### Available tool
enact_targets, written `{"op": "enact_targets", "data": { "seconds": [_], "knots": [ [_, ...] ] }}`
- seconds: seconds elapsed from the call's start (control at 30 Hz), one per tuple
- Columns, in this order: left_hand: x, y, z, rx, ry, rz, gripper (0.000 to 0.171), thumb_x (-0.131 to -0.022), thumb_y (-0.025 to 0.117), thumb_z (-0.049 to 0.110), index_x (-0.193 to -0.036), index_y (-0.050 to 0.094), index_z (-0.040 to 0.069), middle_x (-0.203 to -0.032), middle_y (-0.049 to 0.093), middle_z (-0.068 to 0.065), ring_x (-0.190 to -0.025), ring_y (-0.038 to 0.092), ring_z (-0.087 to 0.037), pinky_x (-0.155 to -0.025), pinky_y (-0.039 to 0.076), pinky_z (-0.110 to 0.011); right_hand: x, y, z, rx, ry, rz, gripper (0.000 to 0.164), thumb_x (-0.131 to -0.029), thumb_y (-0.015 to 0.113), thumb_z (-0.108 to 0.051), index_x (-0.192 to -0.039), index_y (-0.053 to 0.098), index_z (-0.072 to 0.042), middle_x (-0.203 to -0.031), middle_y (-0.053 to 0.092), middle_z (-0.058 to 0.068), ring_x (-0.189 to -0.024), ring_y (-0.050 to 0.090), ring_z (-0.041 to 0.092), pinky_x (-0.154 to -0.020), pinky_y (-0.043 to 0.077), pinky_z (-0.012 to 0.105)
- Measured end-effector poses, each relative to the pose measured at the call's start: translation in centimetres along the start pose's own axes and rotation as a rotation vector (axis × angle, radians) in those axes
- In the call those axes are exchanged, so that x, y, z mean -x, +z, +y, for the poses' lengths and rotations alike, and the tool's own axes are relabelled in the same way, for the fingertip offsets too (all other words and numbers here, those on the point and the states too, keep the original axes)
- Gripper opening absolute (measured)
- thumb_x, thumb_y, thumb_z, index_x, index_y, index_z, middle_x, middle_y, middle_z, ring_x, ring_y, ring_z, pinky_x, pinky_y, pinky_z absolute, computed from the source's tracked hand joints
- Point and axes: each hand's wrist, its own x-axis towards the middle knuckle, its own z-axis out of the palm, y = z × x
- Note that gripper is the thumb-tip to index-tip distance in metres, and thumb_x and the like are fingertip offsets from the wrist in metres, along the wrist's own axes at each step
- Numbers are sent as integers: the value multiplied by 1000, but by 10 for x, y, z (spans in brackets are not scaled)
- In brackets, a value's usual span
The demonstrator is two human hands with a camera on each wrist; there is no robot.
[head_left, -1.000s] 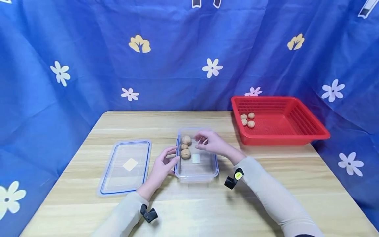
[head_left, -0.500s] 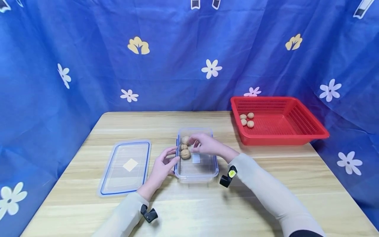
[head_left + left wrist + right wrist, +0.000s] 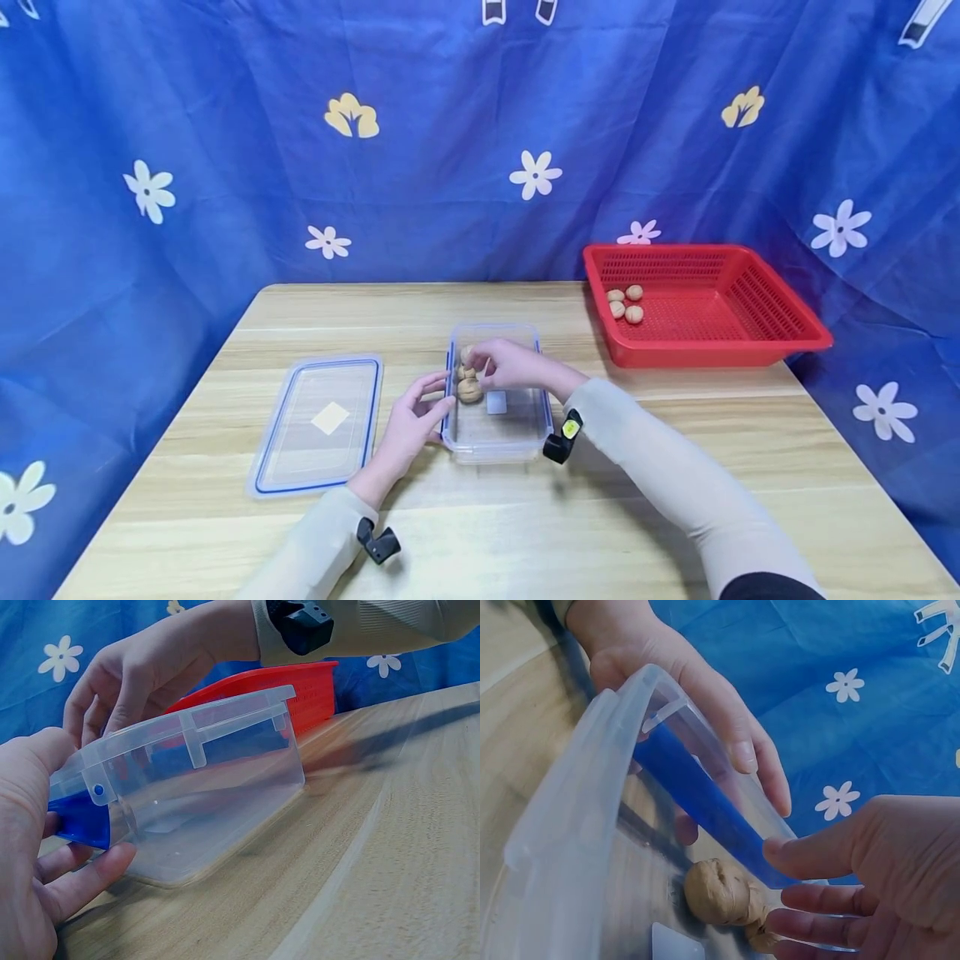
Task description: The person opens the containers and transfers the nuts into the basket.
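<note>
The walnuts [image 3: 470, 391] lay in a row along the left side of the box [image 3: 497, 452], the right hand [image 3: 517, 367], its hold unclear, over their far end, the left hand [image 3: 405, 427] gripping that side.

The box [image 3: 498, 454] has room nearside; walnuts [image 3: 470, 392] block left.

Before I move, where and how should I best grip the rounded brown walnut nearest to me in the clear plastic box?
Probably around its rounded middle, coming from above and the right. The rounded brown walnut lies low in the clear plastic box, whose top is open; the box's left wall stands close beside it, and another walnut lies just behind.
</note>
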Motion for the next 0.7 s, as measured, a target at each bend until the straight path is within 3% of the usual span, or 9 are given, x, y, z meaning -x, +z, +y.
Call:
{"op": "enact_targets", "data": {
  "seconds": [0.4, 0.7],
  "knots": [
    [11, 3, 22, 16, -14, -33, 49, -90, 61, 10, -135, 43, 5, -133, 43, -22, -111, 50, -40, -54, 56, -36, -12, 12, 5, 71, 60, -41, 27, -77, 72, -4, -102, 62, -6, -99, 63, 9, -86, 61, 19, -75, 51, 26],
    [2, 1, 1, 2, -21, -6, 47, -88, 65, 20, -132, 49, 16, -130, 48, -11, -106, 55, -31, -53, 56, -36, -19, 22, 12, 143, 67, -25, 29, -75, 76, -8, -101, 63, -9, -93, 63, 2, -85, 60, 15, -78, 49, 24]
  ]
}}
